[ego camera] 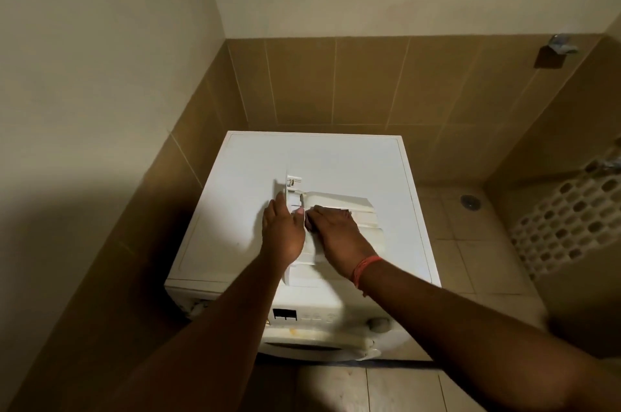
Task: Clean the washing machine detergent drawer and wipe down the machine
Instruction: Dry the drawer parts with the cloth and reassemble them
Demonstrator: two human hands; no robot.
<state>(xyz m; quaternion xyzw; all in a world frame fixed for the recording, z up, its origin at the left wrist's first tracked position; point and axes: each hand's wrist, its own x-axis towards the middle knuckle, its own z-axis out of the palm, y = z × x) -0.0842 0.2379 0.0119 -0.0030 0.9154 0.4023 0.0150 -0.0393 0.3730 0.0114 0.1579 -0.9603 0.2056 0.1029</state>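
The white detergent drawer [349,210] lies taken out on top of the white washing machine [242,183]. My left hand [284,233] holds the drawer's left end, where a small insert with a label [293,183] stands up. My right hand [336,237] lies over the middle of the drawer, fingers curled down onto it near the left hand. Whether it holds a cloth I cannot tell. Below my arms the machine's control panel [302,316] and the top of its door [312,344] show.
The machine stands in a corner between tan tiled walls [336,82]. A white perforated basket [564,220] is at the right. A floor drain [469,201] sits in the tiled floor right of the machine. A tap fitting [557,45] sticks out of the right wall.
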